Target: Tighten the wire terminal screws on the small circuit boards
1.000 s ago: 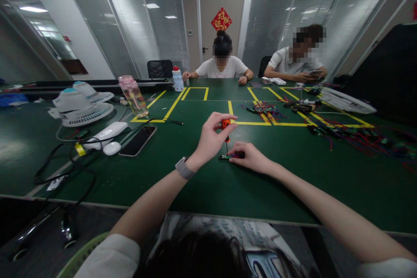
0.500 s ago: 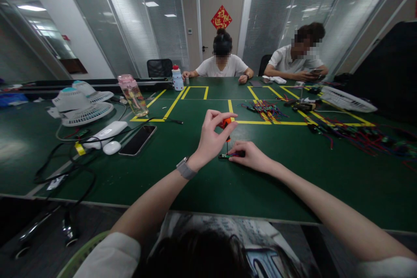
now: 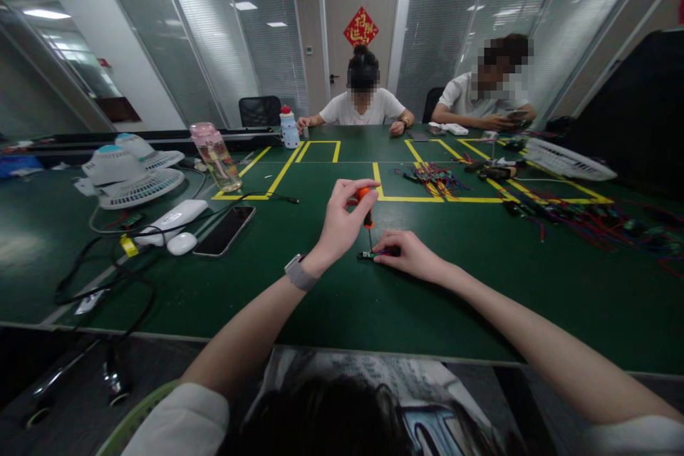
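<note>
The location is an office doubling as an electronics workspace. Glass partitions (image 3: 270, 64) with blinds (image 3: 214, 43) and a pale door (image 3: 342, 3) form the far wall. Black mesh-backed chairs (image 3: 259, 112) stand beyond a long green surface (image 3: 331, 320), which carries yellow tape (image 3: 411, 199) and clustered, wired circuit boards (image 3: 435, 179).

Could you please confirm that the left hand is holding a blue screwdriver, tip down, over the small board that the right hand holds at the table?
Not quite: the screwdriver is orange and black, not blue, as the head view shows. The left hand does hold it tip down over the small board, which the right hand holds at the table.
</note>
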`<state>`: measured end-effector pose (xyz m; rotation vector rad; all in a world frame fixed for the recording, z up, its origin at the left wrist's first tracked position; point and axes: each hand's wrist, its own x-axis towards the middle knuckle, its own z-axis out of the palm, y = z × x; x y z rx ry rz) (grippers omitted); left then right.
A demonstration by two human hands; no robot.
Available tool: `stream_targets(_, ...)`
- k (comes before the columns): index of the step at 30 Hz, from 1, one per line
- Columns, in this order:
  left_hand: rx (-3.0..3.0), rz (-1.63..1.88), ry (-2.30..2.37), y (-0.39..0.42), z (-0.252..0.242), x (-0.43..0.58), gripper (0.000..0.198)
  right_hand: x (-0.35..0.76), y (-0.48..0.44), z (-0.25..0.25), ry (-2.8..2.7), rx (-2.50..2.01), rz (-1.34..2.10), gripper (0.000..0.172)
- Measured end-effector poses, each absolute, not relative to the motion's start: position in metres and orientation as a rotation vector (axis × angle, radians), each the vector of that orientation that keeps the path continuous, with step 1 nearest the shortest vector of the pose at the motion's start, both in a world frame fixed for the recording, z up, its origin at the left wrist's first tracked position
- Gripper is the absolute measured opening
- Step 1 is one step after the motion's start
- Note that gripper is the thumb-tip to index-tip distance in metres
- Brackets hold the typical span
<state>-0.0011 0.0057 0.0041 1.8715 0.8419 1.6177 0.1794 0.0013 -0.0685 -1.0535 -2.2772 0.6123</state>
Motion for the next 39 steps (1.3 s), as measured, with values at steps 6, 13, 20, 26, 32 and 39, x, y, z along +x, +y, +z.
stream_targets(6,1.778,1.473,0.618,0.0025,0.0008,0.0008,0.029,0.1798,0.0014,-0.0680,-2.283,-1.051,0.622,0.013)
stream_targets(13,1.989,1.600,0.782,0.0007,-0.0009,0.0009,0.020,0.1801,0.0014,-0.0663,-2.289,-1.059,0.637,0.013)
stream_targets(20,1.811,1.526,0.613,0.0041,-0.0019,0.0015,0.032,0.1811,0.0015,-0.0659,-2.288,-1.064,0.658,0.015)
stream_targets(26,1.947,1.673,0.828,0.0018,-0.0038,0.0014,0.015,0.1809,0.0016,-0.0657,-2.289,-1.060,0.650,0.014)
stream_targets(32,1.890,1.595,0.698,-0.0015,-0.0044,0.0034,0.031,0.1813,0.0021,-0.0661,-2.291,-1.048,0.658,0.015)
stream_targets(39,1.880,1.686,0.727,-0.0022,-0.0036,0.0049,0.023,0.1811,0.0016,-0.0656,-2.294,-1.047,0.654,0.015)
